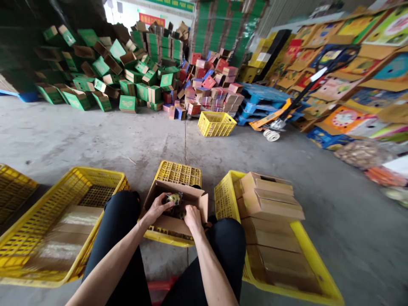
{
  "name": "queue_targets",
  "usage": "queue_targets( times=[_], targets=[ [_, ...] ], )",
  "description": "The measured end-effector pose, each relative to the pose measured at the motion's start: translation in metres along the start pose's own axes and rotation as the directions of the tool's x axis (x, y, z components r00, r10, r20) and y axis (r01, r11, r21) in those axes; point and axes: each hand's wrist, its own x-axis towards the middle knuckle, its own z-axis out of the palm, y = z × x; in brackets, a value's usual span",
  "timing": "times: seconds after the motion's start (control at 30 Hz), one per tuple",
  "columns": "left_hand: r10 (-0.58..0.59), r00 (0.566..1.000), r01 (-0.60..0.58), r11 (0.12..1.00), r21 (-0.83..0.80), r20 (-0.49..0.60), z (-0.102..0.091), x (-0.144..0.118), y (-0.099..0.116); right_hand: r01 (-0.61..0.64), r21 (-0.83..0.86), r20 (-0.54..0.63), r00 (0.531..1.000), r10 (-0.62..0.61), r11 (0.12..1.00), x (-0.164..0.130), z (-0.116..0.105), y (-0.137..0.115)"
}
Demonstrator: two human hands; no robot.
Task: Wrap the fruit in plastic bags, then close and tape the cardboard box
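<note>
Crates frame the scene: a yellow crate [19,238] on the near left lined with cardboard, then the left hand [157,209], its grip curled around a small dark-and-yellow packet [174,199] inside an open cardboard box [191,196] between the knees. The right hand [192,216] has a narrow grip, fingers pressed on the box's contents. The box looks light and easily dented; best held by its stiff side walls. A right crate [310,250] holds flattened cartons [270,197].
</note>
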Motion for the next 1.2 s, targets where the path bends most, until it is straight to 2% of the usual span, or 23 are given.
queue_targets(
  times=[0.13, 0.2, 0.23, 0.33, 0.4, 0.47, 0.53, 0.67, 0.73, 0.8, 0.9, 1.03, 1.13, 1.2],
  targets=[
    [0.036, 0.998, -0.037, 0.999, 0.018, 0.043, -0.003, 0.003, -0.008, 0.024, -0.002, -0.063, 0.998, -0.024, 1.000, -0.006, -0.005, 0.002],
    [0.045, 0.996, -0.045, 0.999, 0.005, 0.078, -0.005, 0.005, -0.011, 0.067, 0.019, -0.156, 0.986, -0.063, 0.998, -0.010, -0.008, 0.011],
    [0.038, 0.994, -0.038, 0.999, 0.000, 0.105, -0.006, 0.005, -0.012, 0.112, 0.049, -0.244, 0.965, -0.097, 0.993, -0.013, -0.010, 0.017],
    [-0.019, 0.980, 0.018, 1.000, 0.011, 0.199, -0.009, 0.005, -0.013, 0.294, 0.135, -0.503, 0.843, -0.190, 0.946, -0.019, -0.016, 0.038],
    [-0.018, 0.975, 0.010, 0.999, 0.034, 0.221, -0.010, 0.004, -0.010, 0.369, 0.168, -0.588, 0.782, -0.208, 0.914, -0.023, -0.022, 0.047],
    [0.023, 0.977, -0.034, 0.998, 0.047, 0.214, -0.009, 0.002, -0.004, 0.408, 0.209, -0.620, 0.758, -0.202, 0.889, -0.026, -0.030, 0.050],
    [0.013, 0.975, -0.021, 0.999, 0.034, 0.223, -0.006, 0.000, 0.002, 0.421, 0.274, -0.631, 0.757, -0.169, 0.865, -0.028, -0.036, 0.047],
    [-0.119, 0.934, 0.145, 0.988, -0.053, 0.337, 0.003, -0.004, 0.013, 0.443, 0.408, -0.629, 0.770, -0.105, 0.798, -0.032, -0.039, 0.033],
    [-0.103, 0.923, 0.151, 0.983, -0.101, 0.371, 0.006, -0.005, 0.015, 0.456, 0.451, -0.612, 0.784, -0.106, 0.767, -0.033, -0.037, 0.025],
    [-0.060, 0.937, 0.113, 0.984, -0.137, 0.344, 0.006, -0.005, 0.015, 0.467, 0.484, -0.591, 0.798, -0.118, 0.740, -0.032, -0.034, 0.020],
    [-0.025, 0.970, 0.064, 0.986, -0.155, 0.243, 0.004, -0.003, 0.012, 0.490, 0.537, -0.589, 0.800, -0.111, 0.687, -0.029, -0.029, 0.018],
    [-0.010, 0.985, 0.044, 0.981, -0.191, 0.175, 0.000, 0.000, 0.008, 0.446, 0.648, -0.599, 0.799, 0.051, 0.618, -0.020, -0.022, 0.024],
    [-0.002, 0.979, 0.049, 0.973, -0.224, 0.206, 0.000, -0.001, 0.008, 0.346, 0.774, -0.490, 0.858, 0.156, 0.530, -0.013, -0.016, 0.030],
    [0.000, 0.969, 0.059, 0.971, -0.233, 0.248, 0.001, -0.003, 0.009, 0.286, 0.833, -0.402, 0.901, 0.163, 0.474, -0.009, -0.013, 0.032]
  ],
)
